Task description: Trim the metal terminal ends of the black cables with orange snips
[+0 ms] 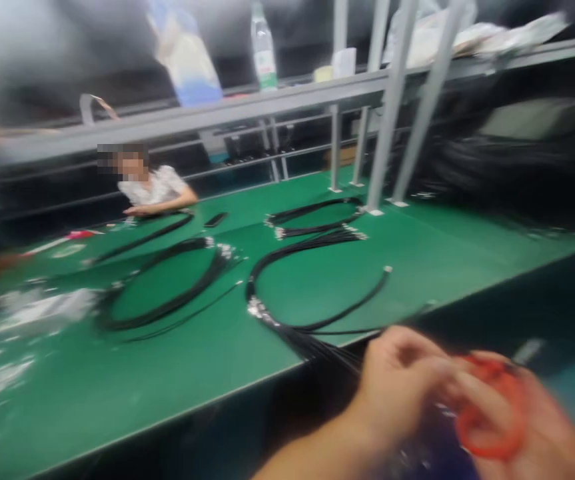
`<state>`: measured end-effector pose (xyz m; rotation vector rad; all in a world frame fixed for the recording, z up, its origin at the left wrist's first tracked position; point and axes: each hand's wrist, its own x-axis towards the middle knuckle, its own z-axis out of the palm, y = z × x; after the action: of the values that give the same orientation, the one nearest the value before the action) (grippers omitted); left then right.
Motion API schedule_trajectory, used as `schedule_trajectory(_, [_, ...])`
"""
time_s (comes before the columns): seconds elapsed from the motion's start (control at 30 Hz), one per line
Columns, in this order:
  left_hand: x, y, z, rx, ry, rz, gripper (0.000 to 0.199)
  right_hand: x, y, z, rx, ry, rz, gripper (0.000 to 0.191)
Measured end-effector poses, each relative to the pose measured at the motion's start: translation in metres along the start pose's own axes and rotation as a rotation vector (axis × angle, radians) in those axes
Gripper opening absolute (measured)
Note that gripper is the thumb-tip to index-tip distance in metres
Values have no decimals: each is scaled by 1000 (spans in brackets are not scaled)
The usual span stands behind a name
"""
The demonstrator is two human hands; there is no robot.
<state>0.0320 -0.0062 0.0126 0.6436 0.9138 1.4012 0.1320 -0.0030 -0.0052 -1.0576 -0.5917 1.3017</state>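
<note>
My left hand point(400, 380) is at the lower right, beyond the green table's front edge, with its fingers curled and pinched; what they hold is too blurred to tell. Close against it, my right hand point(542, 427) is wrapped round a red-orange handled tool point(492, 447), whose looped handle shows. Left of my left hand, a bundle of thin black cables point(312, 343) hangs over the table edge. More of this bundle curves across the table, with whitish connectors point(257, 308) at a bend. Motion blurs both hands.
More black cable bundles point(167, 313) lie on the green table point(207, 367). Clear plastic bags point(42, 310) are at the left, a dark phone-like object point(216, 219) farther back. A person point(154, 190) sits across the table. A metal shelf point(287, 100) on posts holds a bottle point(264, 57).
</note>
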Motion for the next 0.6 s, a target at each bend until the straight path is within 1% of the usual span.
schedule_trajectory(0.03, [1, 3, -1, -35, -39, 8, 14, -3, -4, 5, 39, -41, 74, 37])
schedule_trajectory(0.1, [6, 6, -4, -80, -138, 5, 11, -4, -8, 14, 139, -106, 100, 34])
schedule_trajectory(0.17, [13, 7, -10, -13, -182, -5, 9, -1, -9, 17, 192, -151, 104, 31])
schedule_trajectory(0.23, [17, 7, -15, 128, -172, 47, 7, 2, -8, 17, 226, -161, 96, 29])
schedule_trajectory(0.27, [17, 7, -17, 228, -145, 113, 6, 3, -8, 17, 236, -159, 93, 29])
schedule_trajectory(0.3, [17, 7, -19, 347, -111, 207, 4, 3, -9, 16, 242, -159, 90, 28])
schedule_trajectory(0.37, [15, 9, -21, 625, -52, 446, 10, 3, -10, 16, 245, -166, 87, 28])
schedule_trajectory(0.43, [12, 12, -21, 869, -38, 650, 19, 2, -11, 16, 248, -177, 87, 27])
schedule_trajectory(0.47, [11, 14, -20, 946, -50, 702, 21, 2, -12, 17, 249, -178, 90, 28])
schedule_trajectory(0.5, [11, 16, -20, 980, -71, 708, 22, 2, -12, 18, 251, -176, 91, 28])
schedule_trajectory(0.53, [11, 18, -19, 972, -98, 670, 22, 2, -12, 18, 255, -174, 94, 29])
schedule_trajectory(0.6, [13, 23, -19, 861, -163, 519, 17, 2, -13, 20, 261, -173, 94, 29])
